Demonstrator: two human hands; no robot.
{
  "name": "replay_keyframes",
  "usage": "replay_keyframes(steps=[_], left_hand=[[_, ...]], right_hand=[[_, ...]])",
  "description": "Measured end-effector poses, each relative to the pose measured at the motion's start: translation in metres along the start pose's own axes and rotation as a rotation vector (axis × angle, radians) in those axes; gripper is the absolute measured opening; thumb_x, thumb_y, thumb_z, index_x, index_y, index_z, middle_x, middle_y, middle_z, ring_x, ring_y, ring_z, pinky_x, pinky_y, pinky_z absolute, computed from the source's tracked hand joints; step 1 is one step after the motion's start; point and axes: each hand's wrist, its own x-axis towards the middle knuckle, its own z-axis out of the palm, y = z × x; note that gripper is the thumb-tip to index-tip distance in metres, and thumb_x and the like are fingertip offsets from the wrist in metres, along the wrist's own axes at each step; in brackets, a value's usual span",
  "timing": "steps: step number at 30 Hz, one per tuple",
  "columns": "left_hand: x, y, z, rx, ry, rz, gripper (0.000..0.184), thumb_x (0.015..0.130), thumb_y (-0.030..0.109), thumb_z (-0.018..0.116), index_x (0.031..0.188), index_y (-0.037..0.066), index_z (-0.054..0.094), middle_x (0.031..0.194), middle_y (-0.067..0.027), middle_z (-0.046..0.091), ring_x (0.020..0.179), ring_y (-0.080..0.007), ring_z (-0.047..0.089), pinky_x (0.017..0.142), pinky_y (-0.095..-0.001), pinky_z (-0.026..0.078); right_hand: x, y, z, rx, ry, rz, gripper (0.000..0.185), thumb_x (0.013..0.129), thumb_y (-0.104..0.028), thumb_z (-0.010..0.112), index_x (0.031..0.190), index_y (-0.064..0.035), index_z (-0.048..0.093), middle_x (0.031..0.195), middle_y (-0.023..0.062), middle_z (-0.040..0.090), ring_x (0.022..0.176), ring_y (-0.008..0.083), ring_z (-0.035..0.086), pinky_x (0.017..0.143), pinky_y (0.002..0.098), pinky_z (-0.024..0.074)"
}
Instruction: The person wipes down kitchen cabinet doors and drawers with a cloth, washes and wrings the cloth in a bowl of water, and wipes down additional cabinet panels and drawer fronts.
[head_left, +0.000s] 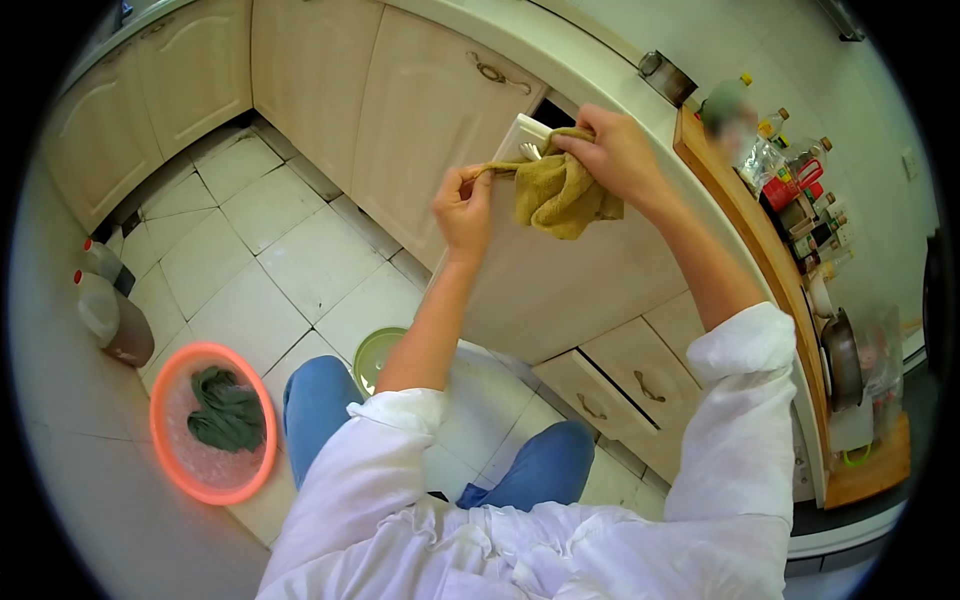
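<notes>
A mustard-coloured cloth [560,195] hangs in loose folds at the top of a pale cabinet front [560,290], below the counter. My right hand [608,152] is closed on the cloth's upper part, near the panel's white top edge [532,127]. On the other side, my left hand [464,208] pinches a corner of the same cloth, stretched into a thin twist. A metal handle [530,151] shows partly beside the cloth. The fingertips of my right hand are partly hidden by the fabric.
An orange-rimmed basin [160,440] with a dark green cloth [225,410] stands on the tiled floor. Two red-capped jugs [115,320] are by the wall. A green bowl [372,352] sits near my knee. Bottles and a pot [667,78] line the counter.
</notes>
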Motion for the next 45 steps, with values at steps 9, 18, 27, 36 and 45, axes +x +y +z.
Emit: replay_keyframes(steps=[9,18,27,36,45], left_hand=[[0.011,0.004,0.014,0.311,-0.053,-0.071,0.031,0.078,0.019,0.077,0.097,0.003,0.059,0.074,-0.0005,0.056,0.069,-0.0072,0.054,0.059,-0.0211,0.043],[0.077,0.018,0.029,0.203,-0.542,-0.314,0.056,0.087,0.058,0.053,0.083,0.002,0.059,0.067,0.0037,0.046,0.059,-0.0079,0.04,0.054,-0.0253,0.034],[0.054,0.052,0.029,0.336,-0.621,-0.22,0.043,0.089,0.042,0.052,0.076,0.002,0.06,0.072,0.0019,0.052,0.066,-0.0084,0.043,0.059,-0.0272,0.036],[0.043,0.08,0.015,0.337,-0.67,-0.255,0.039,0.089,0.04,0.051,0.077,0.004,0.061,0.072,0.0037,0.049,0.065,-0.0062,0.04,0.057,-0.024,0.031],[0.041,0.064,0.014,0.283,-0.551,-0.287,0.032,0.088,0.04,0.051,0.075,0.011,0.052,0.071,0.0062,0.039,0.065,-0.0061,0.034,0.055,-0.0246,0.027]], right_hand=[[-0.057,0.044,-0.011,0.891,0.533,0.456,0.021,0.086,-0.024,0.061,0.08,-0.0037,0.057,0.078,0.0034,0.059,0.07,0.0124,0.055,0.062,0.0302,0.0447],[-0.236,0.039,0.05,1.848,0.532,1.044,0.031,0.094,-0.031,0.049,0.105,-0.004,0.059,0.099,0.0083,0.063,0.089,0.0189,0.062,0.078,0.0341,0.0515],[-0.136,0.043,0.087,-0.252,0.72,0.291,0.068,0.086,-0.027,0.057,0.143,-0.0053,0.026,0.149,0.0214,0.02,0.14,0.0335,0.013,0.111,0.0524,0.0083],[-0.169,0.043,0.139,0.106,0.251,0.393,0.057,0.086,-0.035,0.056,0.132,-0.003,0.043,0.138,0.0192,0.036,0.128,0.0391,0.03,0.104,0.0565,0.0193],[-0.136,0.044,0.091,-0.341,0.622,-0.063,0.068,0.074,-0.036,0.063,0.137,-0.0214,0.043,0.136,0.0115,0.042,0.124,0.032,0.037,0.103,0.0534,0.0199]])
